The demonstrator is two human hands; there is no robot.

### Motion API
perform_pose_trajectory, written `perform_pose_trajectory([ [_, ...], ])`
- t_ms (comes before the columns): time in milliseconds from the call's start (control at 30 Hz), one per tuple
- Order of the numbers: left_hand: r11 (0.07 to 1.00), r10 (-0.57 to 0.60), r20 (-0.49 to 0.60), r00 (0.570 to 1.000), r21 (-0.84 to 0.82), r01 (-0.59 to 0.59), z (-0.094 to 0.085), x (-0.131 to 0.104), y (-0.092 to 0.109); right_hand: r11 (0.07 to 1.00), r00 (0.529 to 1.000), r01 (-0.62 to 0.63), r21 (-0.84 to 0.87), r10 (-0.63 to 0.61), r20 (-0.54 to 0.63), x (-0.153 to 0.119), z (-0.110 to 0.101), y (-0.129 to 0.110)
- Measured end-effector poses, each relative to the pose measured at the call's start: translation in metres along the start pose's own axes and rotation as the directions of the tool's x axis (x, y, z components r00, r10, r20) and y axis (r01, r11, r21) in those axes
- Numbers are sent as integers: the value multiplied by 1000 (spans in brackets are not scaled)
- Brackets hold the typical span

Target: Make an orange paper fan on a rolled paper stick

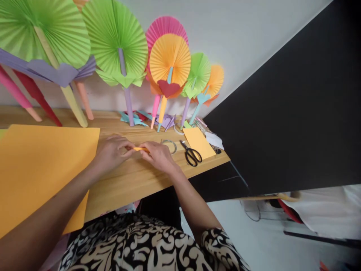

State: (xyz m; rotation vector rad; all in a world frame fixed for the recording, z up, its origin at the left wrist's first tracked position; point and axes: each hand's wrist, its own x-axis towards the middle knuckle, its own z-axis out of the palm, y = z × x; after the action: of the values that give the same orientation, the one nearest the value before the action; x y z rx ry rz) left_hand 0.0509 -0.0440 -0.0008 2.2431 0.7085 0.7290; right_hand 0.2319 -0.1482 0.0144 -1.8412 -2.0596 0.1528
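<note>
A small orange paper piece [140, 149] is held between my two hands over the wooden table [121, 188]. My left hand [114, 150] pinches its left end, and my right hand [158, 155] grips its right end, covering part of it. Just right of my right hand lies a roll of clear tape [170, 146]. Beside the tape are scissors with black handles [193, 155], and an orange paper sheet [199, 143] lies next to them. Large orange sheets [50, 162] spread under my left forearm.
Pleated paper fans on rolled-paper handles, among them a green one [115, 37] and an orange one [170, 56], lean on the wall behind. Colored paper scraps [166, 121] lie at the table's back. A black panel [296, 98] stands to the right.
</note>
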Motion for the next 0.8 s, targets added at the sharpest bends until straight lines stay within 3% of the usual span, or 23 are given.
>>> perform_pose_trajectory([
  [100,960,-250,7,968,-126,249,0,0,4,997,997,27,72,-22,-75,-4,-5,9],
  [200,849,-409,40,912,-351,396,0,0,2,974,958,29,224,37,-285,-15,-12,20],
  [300,641,-434,121,893,-655,400,-2,0,-4,886,841,-62,459,295,-454,-28,-15,27],
  [400,410,-394,231,890,-822,395,-4,-1,-8,642,748,-121,757,560,-355,-31,-7,28],
  [500,322,-363,302,882,-847,422,-5,-1,-6,378,781,-136,916,610,-136,-22,3,23],
  [600,259,-334,397,855,-834,488,-6,-2,-1,228,856,-96,969,516,-37,-6,9,15],
  [667,235,-322,441,838,-820,522,-5,-3,1,209,895,-71,975,446,-31,2,11,12],
  [800,196,-315,487,814,-806,558,-3,-4,2,336,906,-72,939,416,-80,10,16,13],
])
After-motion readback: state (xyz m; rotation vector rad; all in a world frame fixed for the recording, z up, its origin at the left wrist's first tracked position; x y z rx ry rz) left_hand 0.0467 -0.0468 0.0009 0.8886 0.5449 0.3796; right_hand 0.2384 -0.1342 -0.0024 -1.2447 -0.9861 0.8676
